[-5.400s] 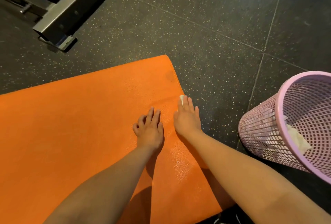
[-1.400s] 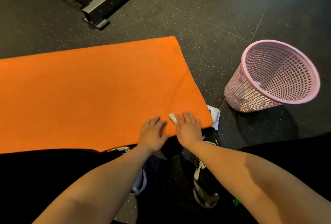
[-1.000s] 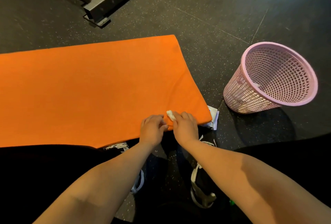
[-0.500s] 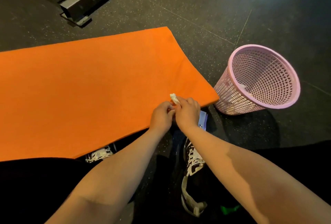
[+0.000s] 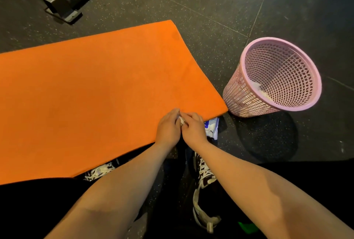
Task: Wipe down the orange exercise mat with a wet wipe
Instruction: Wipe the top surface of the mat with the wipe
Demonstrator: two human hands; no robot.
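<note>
Head view shows me the orange exercise mat first. It lies flat on the dark floor, and its long axis runs from its right end out past the left of the frame. Just off the mat's near right corner a pink mesh basket stands upright, almost touching that corner, with something pale inside.

The left hand and right hand meet over the mat's near edge, a little left of that corner. A white-and-blue wipe packet lies on the floor against the same edge, partly hidden by the right hand.

Smallest is the wet wipe, a bunched white scrap between the two hands. The fingers of both hands are curled in and pinched on it, and I cannot tell whether it touches the mat.

I judge that nearly the whole mat lies to the left of the fingers. Any further stroke would travel that way along the long axis, led by the left hand, while the right hand is nearer the basket.
</note>
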